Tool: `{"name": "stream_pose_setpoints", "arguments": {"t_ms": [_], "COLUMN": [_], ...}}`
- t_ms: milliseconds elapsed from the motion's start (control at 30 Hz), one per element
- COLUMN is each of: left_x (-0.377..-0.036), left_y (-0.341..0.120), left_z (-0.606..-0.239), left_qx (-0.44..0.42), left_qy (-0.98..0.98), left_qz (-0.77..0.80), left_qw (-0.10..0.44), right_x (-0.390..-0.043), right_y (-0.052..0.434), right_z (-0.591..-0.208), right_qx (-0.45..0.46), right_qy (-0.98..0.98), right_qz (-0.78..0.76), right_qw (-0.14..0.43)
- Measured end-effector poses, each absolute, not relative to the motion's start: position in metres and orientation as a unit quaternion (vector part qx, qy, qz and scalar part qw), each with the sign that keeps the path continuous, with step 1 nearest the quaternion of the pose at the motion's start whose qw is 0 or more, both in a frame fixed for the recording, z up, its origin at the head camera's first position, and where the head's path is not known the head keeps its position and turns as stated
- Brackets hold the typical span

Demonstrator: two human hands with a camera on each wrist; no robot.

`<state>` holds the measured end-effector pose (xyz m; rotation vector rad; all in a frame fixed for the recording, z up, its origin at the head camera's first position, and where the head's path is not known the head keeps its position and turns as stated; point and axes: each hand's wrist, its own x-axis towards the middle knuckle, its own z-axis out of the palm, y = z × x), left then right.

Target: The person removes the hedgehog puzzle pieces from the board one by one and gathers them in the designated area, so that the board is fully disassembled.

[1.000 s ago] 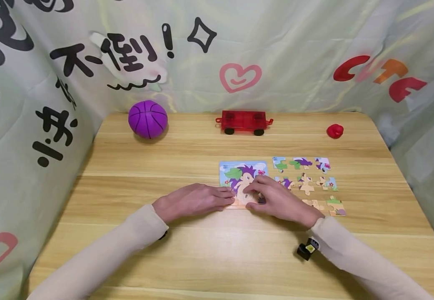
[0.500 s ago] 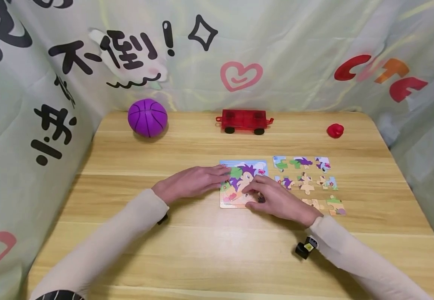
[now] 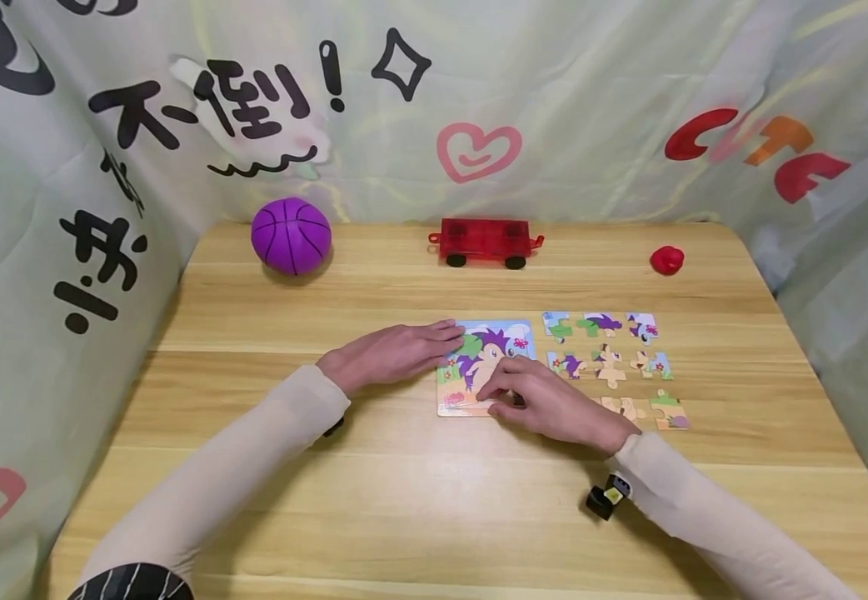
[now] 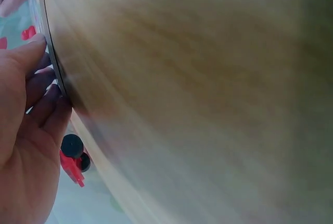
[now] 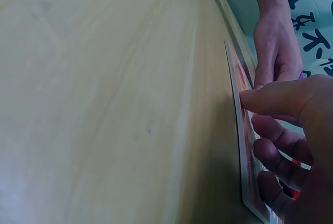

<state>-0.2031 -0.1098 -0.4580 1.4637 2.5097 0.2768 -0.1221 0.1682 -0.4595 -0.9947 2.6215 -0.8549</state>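
A hedgehog puzzle board (image 3: 490,346) lies flat on the wooden table (image 3: 404,500). My left hand (image 3: 441,342) rests with straight fingers on the board's far left corner; in the left wrist view that hand (image 4: 26,130) lies against the board's edge (image 4: 49,52). My right hand (image 3: 496,398) sits on the board's near edge. In the right wrist view its thumb (image 5: 250,99) presses the rim of the board (image 5: 240,140) while its bent fingers lie on top. Whether a loose piece is under them is hidden. Several loose puzzle pieces (image 3: 606,362) lie in rows just right of the board.
At the table's back stand a purple ball (image 3: 291,236), a red toy wagon (image 3: 485,242) and a small red object (image 3: 666,260). Printed cloth walls close in the left, back and right sides. A small black device (image 3: 605,498) hangs at my right wrist.
My left hand has slid from the board's near left edge up to its far left corner. My right hand has stayed at the near edge.
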Motion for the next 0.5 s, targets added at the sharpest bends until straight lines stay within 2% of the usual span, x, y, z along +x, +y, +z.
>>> {"name": "stream_pose_setpoints", "arguments": {"t_ms": [200,500], "left_x": [-0.203,-0.203], "left_y": [-0.107,-0.107], "left_z": [-0.455,-0.455], "left_qx": [0.502,0.513], "left_qy": [0.855,0.852], "left_qz": [0.07,0.049], "left_qw": [0.111,0.099], "right_x": [-0.123,-0.128], "right_y": [0.163,0.142], "right_z": [-0.457,-0.46], "right_qx": [-0.303,-0.247], "right_qy": [0.899,0.923], "right_qz": [-0.302,-0.291], "right_qw": [0.096,0.047]}}
